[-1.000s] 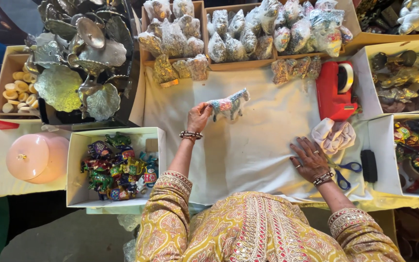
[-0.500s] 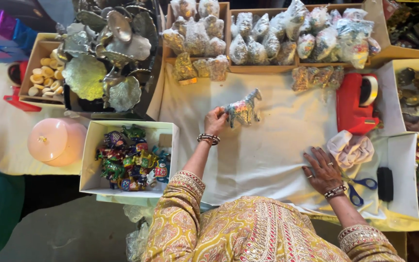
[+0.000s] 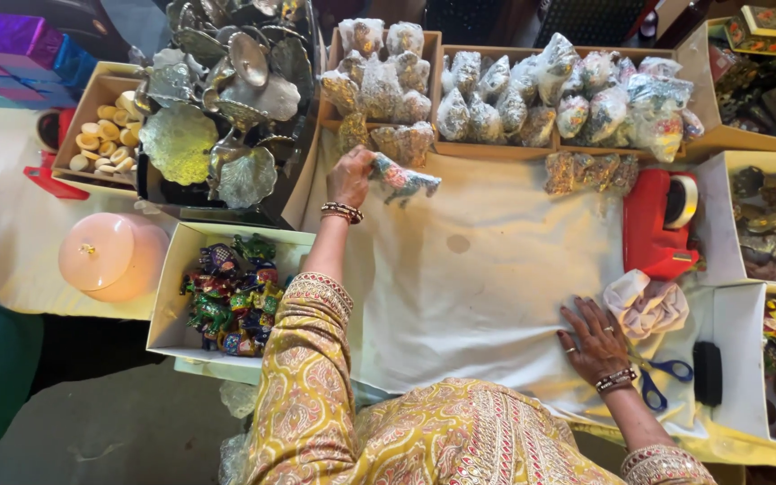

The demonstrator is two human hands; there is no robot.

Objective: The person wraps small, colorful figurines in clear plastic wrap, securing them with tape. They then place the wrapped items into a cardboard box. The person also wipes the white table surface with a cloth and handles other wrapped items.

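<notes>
Our left hand (image 3: 350,175) covers the painted figurine's (image 3: 403,179) rear; the scissors (image 3: 656,377) seem partly tucked under our right wrist.

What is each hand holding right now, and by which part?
The left hand grips the painted animal figurine by its rear end, over the white cloth. The right hand holds nothing; it lies flat on the cloth.

Tape dispenser (image 3: 657,224) (red); scissors (image 3: 662,377)

A craft shop's packing counter: cardboard boxes of plastic-wrapped ornaments (image 3: 532,90), painted figurines in a white box (image 3: 231,292), a red tape dispenser (image 3: 657,220).
</notes>
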